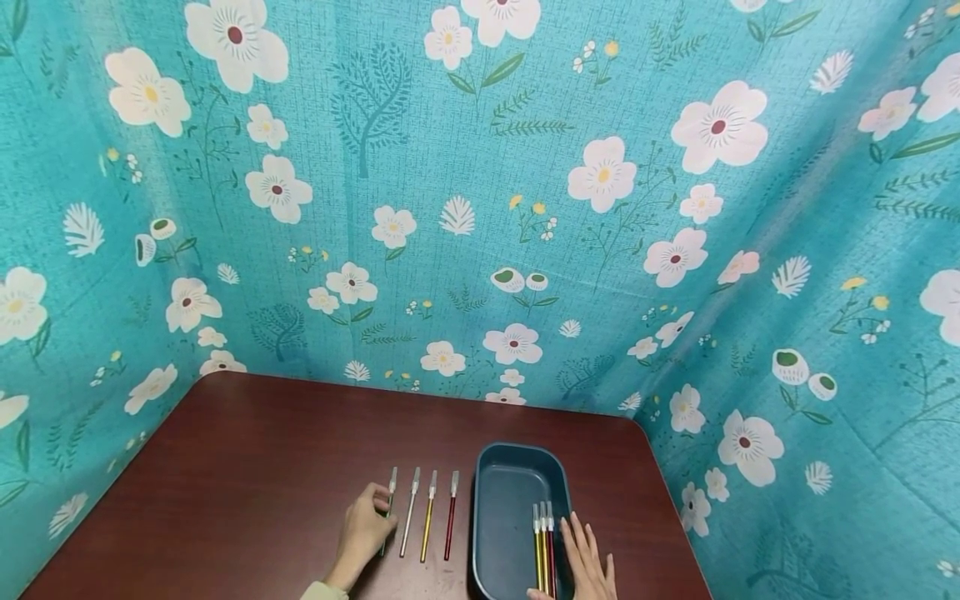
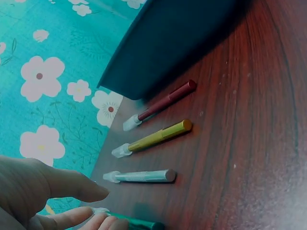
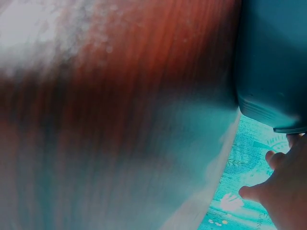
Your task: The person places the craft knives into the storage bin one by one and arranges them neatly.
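At the left hand (image 1: 365,527), curls by a green pen (image 2: 141,224); cannot tell whether gripping. At the right hand (image 1: 588,562), spreads straight along the tray (image 1: 502,517), gripping nothing. Just right of the left hand, could roll the silver pen (image 1: 409,514) by brushing it. Farther right, past yellow pen (image 1: 428,518) and red pen (image 1: 451,517), meets the tray's obstructing wall.

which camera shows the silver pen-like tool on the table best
The left wrist view: the silver pen-like tool shows whole and large, from cap to end. The head view shows it whole too, but far smaller; the right wrist view lacks it.
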Action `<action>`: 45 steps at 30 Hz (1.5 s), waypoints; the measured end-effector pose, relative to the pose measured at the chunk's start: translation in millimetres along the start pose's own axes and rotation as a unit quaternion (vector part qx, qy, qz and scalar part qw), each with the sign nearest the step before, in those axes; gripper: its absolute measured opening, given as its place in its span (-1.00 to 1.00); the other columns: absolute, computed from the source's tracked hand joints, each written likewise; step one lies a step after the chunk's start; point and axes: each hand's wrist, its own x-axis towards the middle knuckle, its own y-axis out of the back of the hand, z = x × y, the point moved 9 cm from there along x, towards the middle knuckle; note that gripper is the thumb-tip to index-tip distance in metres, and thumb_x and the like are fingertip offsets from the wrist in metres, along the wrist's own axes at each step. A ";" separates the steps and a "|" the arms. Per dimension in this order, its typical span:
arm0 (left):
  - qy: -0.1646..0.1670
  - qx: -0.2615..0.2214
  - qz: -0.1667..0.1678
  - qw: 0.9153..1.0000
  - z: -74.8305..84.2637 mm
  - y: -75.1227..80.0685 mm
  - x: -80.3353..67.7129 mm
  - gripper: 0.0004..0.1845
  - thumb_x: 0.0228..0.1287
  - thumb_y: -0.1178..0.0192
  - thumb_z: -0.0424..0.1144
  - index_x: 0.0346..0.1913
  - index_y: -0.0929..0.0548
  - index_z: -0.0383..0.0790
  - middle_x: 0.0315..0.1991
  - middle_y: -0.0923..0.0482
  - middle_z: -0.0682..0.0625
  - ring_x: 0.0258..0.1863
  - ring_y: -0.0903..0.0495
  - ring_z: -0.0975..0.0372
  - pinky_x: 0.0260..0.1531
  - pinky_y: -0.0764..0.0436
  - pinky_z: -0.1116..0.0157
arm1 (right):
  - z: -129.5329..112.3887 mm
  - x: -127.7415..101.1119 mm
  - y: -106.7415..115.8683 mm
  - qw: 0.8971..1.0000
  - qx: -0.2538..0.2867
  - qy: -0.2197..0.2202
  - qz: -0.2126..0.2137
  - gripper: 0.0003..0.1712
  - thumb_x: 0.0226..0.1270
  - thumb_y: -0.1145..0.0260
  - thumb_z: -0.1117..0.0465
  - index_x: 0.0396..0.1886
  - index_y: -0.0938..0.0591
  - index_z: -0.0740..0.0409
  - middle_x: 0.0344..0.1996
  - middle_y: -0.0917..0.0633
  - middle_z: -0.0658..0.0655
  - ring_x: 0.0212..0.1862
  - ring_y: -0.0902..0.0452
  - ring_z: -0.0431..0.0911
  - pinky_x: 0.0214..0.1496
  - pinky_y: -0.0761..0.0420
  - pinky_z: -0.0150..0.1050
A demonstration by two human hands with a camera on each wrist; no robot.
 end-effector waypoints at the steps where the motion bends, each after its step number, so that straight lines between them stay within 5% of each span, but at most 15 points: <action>1: 0.002 0.001 0.000 1.000 -1.3 -0.1 0.3 -0.58 -0.10 -0.47 -0.55 -0.09 -0.65 -0.36 -0.34 -0.70 -0.09 -0.39 -0.64 0.08 -0.40 -0.56 0.14 | 0.2 -0.1 -0.2 1.000 0.000 -0.001 0.000 0.27 0.07 -0.54 -0.41 0.66 -0.26 0.06 0.63 -0.22 0.27 0.57 -0.07 0.48 0.28 0.06 0.71; 18: 0.036 0.015 0.022 0.999 -18.4 -2.8 1.3 -0.52 -0.15 -0.57 -0.53 -0.08 -0.66 -0.30 -0.30 -0.64 -0.02 -0.35 -0.61 0.10 -0.36 -0.55 0.11 | 1.7 -0.5 -1.4 1.000 0.007 -0.002 0.000 0.26 0.09 -0.55 -0.39 0.66 -0.26 0.06 0.64 -0.22 0.26 0.57 -0.07 0.47 0.29 0.08 0.71; 30: 0.016 0.036 0.056 0.998 -13.5 -1.9 -0.3 -0.52 -0.19 -0.55 -0.59 -0.09 -0.70 -0.35 -0.33 -0.61 -0.04 -0.39 -0.60 0.07 -0.36 -0.57 0.04 | 2.3 -0.5 -2.3 1.000 0.021 -0.005 -0.006 0.25 0.13 -0.53 -0.39 0.67 -0.24 0.06 0.64 -0.19 0.27 0.57 -0.02 0.50 0.33 0.14 0.69; 45: 0.009 0.080 0.023 0.996 -3.7 -6.1 5.1 -0.50 -0.17 -0.50 -0.58 -0.02 -0.68 -0.51 -0.41 -0.53 -0.12 -0.48 -0.51 0.06 -0.47 -0.52 0.04 | 2.9 -0.9 -1.8 0.999 0.028 -0.012 -0.012 0.28 0.09 -0.56 -0.38 0.67 -0.24 0.09 0.64 -0.18 0.30 0.58 -0.01 0.49 0.30 0.14 0.73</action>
